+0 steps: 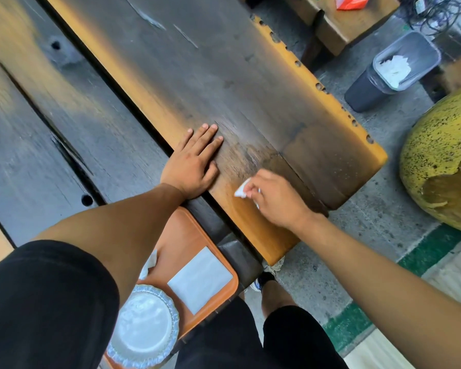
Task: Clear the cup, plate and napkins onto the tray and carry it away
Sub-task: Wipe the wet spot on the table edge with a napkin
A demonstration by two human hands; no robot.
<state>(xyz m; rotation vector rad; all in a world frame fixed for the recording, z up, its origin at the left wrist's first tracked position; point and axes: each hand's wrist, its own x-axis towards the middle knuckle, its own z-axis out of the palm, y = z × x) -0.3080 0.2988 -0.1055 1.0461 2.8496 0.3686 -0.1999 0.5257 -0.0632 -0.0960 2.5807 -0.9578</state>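
**Hands on table, napkin in right hand; tray loaded below**

1. Left hand. The left hand (pixel 193 162) lies flat on the dark wooden table (pixel 224 62), palm down, fingers straight and together, thumb spread toward the right hand. It holds nothing.

2. Right hand. The right hand (pixel 274 198) is just right of the left hand and slightly nearer the person, at the table's near end. Its fingers are curled round a crumpled white napkin (pixel 241 190); only a small white corner shows at the fingertips, touching or just above the table surface. Which of the two cannot be told.

3. Tray and contents. The orange tray (pixel 186 233) lies below the left wrist, nearer the person, beside the table edge. It carries:
   - a plate (pixel 144 326) with a clear ruffled rim, at the tray's near end, partly under the left forearm; its centre looks white and bare;
   - a flat white napkin sheet (pixel 200 279), just right of the plate, lying square on the tray floor;
   - a second white paper scrap (pixel 149 263), between plate and forearm, mostly hidden.
   The cup cannot be found in view.

4. Bin. A dark bin (pixel 367 89) stands on the floor well beyond the right hand, past the table's right edge. It is lined with a clear bag and holds crumpled white paper (pixel 394 69).

5. Other. A yellow speckled round object (pixel 442 145) sits on the floor right of the right hand.
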